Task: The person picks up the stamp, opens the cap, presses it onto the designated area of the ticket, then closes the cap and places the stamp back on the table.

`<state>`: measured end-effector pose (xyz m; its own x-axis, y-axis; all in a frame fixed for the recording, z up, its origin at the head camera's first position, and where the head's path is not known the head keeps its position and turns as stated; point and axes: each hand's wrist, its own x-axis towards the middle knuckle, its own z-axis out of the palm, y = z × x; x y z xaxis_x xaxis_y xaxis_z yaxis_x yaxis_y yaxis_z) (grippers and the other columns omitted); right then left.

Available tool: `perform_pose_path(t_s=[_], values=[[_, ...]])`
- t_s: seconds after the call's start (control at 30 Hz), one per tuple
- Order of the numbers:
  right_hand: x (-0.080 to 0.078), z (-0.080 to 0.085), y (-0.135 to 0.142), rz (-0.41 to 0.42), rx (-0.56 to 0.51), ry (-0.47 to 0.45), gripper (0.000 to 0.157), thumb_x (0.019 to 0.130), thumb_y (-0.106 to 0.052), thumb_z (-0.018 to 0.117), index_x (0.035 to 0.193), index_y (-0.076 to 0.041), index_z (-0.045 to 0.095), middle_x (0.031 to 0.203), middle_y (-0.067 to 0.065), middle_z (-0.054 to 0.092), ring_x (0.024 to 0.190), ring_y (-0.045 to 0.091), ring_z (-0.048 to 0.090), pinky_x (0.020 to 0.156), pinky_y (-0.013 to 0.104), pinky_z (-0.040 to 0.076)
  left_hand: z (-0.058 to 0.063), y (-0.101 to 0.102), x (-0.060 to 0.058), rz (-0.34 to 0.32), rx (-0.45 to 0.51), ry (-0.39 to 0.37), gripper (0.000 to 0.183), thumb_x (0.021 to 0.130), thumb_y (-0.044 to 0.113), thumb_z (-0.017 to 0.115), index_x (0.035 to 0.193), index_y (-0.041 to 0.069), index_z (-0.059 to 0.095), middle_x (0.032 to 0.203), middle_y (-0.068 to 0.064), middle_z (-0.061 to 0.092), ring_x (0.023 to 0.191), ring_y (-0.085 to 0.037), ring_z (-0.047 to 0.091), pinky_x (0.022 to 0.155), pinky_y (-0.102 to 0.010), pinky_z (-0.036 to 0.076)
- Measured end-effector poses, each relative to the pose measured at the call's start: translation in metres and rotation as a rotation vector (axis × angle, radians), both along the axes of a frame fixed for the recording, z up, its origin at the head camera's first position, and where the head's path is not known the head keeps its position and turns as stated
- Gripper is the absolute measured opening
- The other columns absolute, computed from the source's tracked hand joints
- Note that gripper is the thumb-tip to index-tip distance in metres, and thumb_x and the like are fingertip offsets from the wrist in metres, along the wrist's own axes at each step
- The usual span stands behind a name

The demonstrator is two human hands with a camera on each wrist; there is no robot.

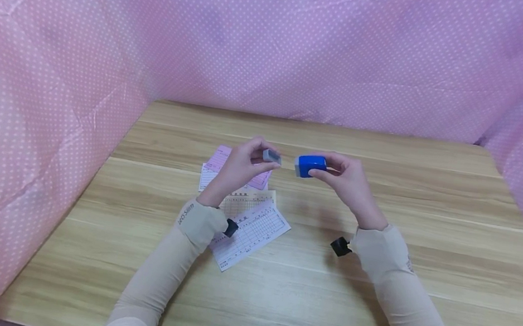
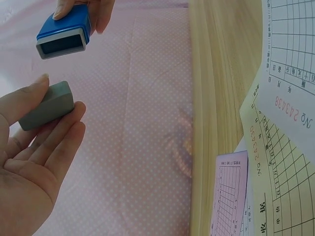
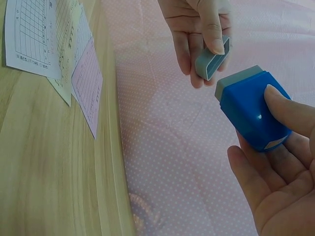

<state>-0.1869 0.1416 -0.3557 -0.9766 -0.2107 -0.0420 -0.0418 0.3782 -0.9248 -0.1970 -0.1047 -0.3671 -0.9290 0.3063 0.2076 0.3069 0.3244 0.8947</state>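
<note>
My left hand (image 1: 241, 165) pinches a small grey stamp cap (image 1: 271, 156) between thumb and fingers, above the paper slips. In the right wrist view the hollow side of the cap (image 3: 212, 60) shows. My right hand (image 1: 347, 181) holds a blue self-inking stamp (image 1: 310, 166) with a grey rim, thumb on one face and fingers behind. The stamp's dark face (image 2: 61, 44) is uncovered in the left wrist view. Cap and stamp are apart, held in the air facing each other with a small gap between them.
Several printed receipt slips overlap on the wooden table (image 1: 301, 304): a pink slip (image 1: 219, 158), a yellowish slip (image 1: 267, 194) and a white slip (image 1: 255, 235) nearest me. Pink dotted cloth (image 1: 279, 42) hangs behind and at the sides. A black wrist camera (image 1: 340, 246) sits below the right wrist.
</note>
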Motion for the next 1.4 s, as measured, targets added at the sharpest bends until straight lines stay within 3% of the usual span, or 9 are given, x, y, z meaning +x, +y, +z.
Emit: perform_pose_path(t_s=[0.33,0.73,1.2,1.4], values=[[-0.001,0.0,0.0,-0.006,0.008,-0.007,0.044,0.087,-0.024,0.072,0.128,-0.012,0.062,0.128,0.015,0.063,0.117,0.031,0.063,0.101,0.044,0.049,0.004,-0.007,-0.003,0.048,-0.03,-0.013,0.032,0.087,0.01,0.071,0.118,0.003,0.063,0.115,-0.016,0.068,0.107,-0.027,0.068,0.089,-0.028,0.055],[-0.001,0.0,0.001,0.014,0.009,-0.006,0.044,0.087,-0.023,0.072,0.128,-0.009,0.062,0.126,0.015,0.064,0.116,0.031,0.063,0.1,0.043,0.05,0.006,-0.017,-0.008,0.073,0.028,0.005,0.034,0.086,0.007,0.071,0.117,-0.002,0.061,0.115,-0.018,0.067,0.108,-0.028,0.067,0.09,-0.025,0.054],[-0.001,-0.001,0.0,0.013,0.015,-0.013,0.046,0.088,-0.023,0.072,0.13,-0.009,0.06,0.128,0.016,0.063,0.117,0.032,0.062,0.101,0.044,0.049,0.004,-0.035,-0.016,0.153,0.028,-0.097,0.036,0.086,0.003,0.071,0.118,-0.002,0.057,0.125,-0.019,0.059,0.118,-0.031,0.061,0.097,-0.031,0.052],[-0.001,0.0,0.0,0.014,0.015,-0.009,0.046,0.088,-0.022,0.072,0.13,-0.008,0.06,0.128,0.016,0.063,0.116,0.032,0.063,0.1,0.043,0.05,0.0,-0.041,-0.02,0.174,0.019,-0.085,0.035,0.085,0.002,0.071,0.117,-0.002,0.058,0.122,-0.019,0.06,0.114,-0.03,0.062,0.098,-0.032,0.052]])
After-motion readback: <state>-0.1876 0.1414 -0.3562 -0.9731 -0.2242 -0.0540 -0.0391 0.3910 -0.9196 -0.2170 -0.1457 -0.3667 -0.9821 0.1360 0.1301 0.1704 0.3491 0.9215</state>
